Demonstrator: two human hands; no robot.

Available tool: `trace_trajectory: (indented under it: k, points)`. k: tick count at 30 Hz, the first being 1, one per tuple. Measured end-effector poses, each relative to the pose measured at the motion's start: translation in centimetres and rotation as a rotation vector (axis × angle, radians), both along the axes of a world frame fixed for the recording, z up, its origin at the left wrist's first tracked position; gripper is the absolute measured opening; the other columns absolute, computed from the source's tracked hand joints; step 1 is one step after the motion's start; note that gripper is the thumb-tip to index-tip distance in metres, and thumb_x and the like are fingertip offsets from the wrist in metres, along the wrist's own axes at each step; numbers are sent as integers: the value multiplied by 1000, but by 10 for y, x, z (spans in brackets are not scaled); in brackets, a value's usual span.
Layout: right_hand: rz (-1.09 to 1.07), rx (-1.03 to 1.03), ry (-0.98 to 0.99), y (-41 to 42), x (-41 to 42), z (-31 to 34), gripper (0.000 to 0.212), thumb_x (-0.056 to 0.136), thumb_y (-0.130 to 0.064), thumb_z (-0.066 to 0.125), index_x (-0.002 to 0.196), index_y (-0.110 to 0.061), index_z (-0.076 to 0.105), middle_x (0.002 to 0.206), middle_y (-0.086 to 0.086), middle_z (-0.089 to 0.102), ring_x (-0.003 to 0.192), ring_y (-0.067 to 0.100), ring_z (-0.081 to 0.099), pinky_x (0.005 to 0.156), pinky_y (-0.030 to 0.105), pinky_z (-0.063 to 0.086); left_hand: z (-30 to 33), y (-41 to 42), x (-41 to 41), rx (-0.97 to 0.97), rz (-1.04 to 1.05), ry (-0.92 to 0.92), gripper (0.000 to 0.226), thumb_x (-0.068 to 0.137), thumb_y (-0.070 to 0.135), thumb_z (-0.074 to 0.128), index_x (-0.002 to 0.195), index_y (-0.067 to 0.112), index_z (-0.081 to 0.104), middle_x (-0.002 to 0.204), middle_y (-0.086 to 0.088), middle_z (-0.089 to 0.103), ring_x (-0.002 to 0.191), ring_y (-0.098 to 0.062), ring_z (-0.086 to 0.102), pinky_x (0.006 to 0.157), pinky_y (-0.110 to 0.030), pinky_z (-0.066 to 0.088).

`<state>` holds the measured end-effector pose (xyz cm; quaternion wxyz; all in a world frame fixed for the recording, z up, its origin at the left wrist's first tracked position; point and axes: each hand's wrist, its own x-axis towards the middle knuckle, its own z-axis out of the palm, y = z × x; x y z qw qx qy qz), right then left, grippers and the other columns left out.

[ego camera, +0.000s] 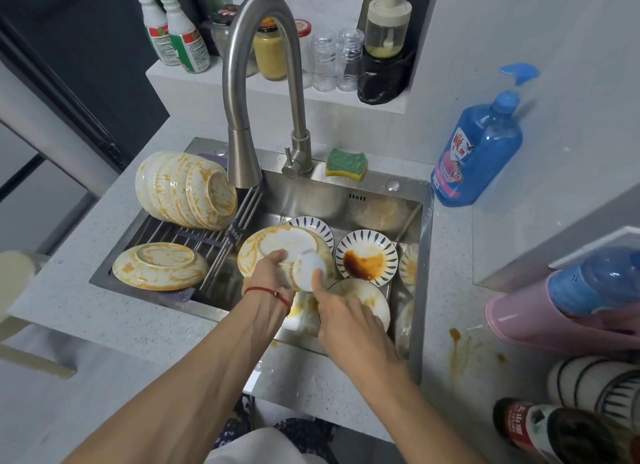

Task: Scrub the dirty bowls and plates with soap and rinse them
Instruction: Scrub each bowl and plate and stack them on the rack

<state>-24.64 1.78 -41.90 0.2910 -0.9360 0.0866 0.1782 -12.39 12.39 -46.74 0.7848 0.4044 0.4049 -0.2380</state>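
Several bowls point(187, 190) stand stacked on edge on the drying rack point(221, 228) at the frame's left centre, with one more bowl upside down point(159, 266) below them, all streaked orange, so whether they count as washed cannot be told. Inside the sink point(311, 186), mid-frame, a blue-patterned plate point(367, 256) carries a brown sauce pool and other plates lie around it, so most of the work appears left. No water is visible at the faucet point(244, 159); the sponge point(346, 164) sits unused on the sink's back ledge and the soap bottle point(478, 152) stands on the worktop point(138, 325) at right. Left hand point(270, 273), its grip clamped on a small stack of bowls point(287, 249), holds them tilted over the sink. Right hand point(343, 311) reaches in with its forefinger extended onto the white underside of the nearest bowl; its other fingers seem loosely curled.
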Motion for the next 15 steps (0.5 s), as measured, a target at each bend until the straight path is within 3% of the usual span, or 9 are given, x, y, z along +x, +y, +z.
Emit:
trace_trajectory:
  k: [5,9,11,13,15]
  points:
    - [-80,-1,18,-14,11,-8,69,106,-15,35,162,-38,2,122,12,61,112,34,58,86,48,44,-3,5,3,90,52,2,57,85,3,69,139,4,50,132,-22,62,111,-49,66,78,-69,58]
    - [-2,61,43,-9,1,-2,64,107,-22,37,160,-43,8,112,11,61,98,32,56,76,43,43,-11,13,6,156,99,-72,78,56,-3,75,132,-1,57,127,-25,67,106,-47,71,71,-61,61]
    - [-93,63,53,-25,17,-10,58,108,-30,38,160,-41,14,113,8,62,102,28,60,82,48,51,-4,15,2,190,105,-117,71,58,-10,76,127,1,60,123,-23,68,104,-44,70,74,-63,61]
    - [-191,87,24,-31,27,-13,58,108,-25,40,161,-39,20,111,6,64,99,25,62,86,52,55,-3,17,-5,288,49,-191,62,67,-14,74,124,6,62,117,-17,68,103,-37,68,77,-56,63]
    - [-210,147,39,-24,35,-10,55,108,-24,38,159,-41,26,125,6,61,109,29,60,93,50,53,-6,16,-10,358,-33,-284,61,71,-17,72,124,11,62,116,-14,69,103,-33,67,80,-48,62]
